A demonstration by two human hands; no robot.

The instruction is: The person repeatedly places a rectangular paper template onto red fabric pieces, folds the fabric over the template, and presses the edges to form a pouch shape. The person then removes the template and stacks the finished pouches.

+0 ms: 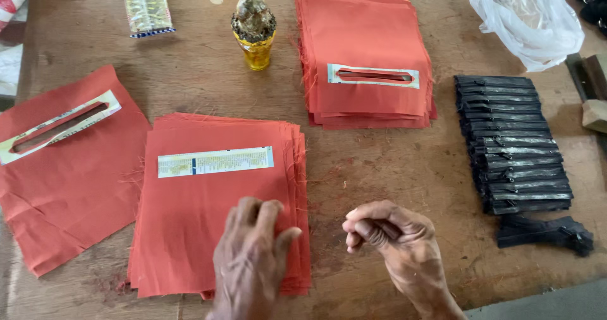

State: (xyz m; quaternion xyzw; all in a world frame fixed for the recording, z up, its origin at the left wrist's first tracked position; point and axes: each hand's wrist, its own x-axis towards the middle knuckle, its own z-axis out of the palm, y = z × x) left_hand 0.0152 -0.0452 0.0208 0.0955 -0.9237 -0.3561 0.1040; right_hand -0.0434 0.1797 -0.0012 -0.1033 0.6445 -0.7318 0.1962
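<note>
The left hand (pixel 251 257) is laid flat, fingers (pixel 269 214) spread, on the near stack of orange-red cloth rectangles (pixel 218 212), which lies at the near left of the worn wooden surface (pixel 379 162) and bears a pale printed paper strip (pixel 215 161). The right hand (pixel 395 235) is held just right of the stack, its fingers curled and pressed together; nothing can be seen pinched in them. The frayed edges are loose, so several layers could be dragged askew by one careless pull.
</note>
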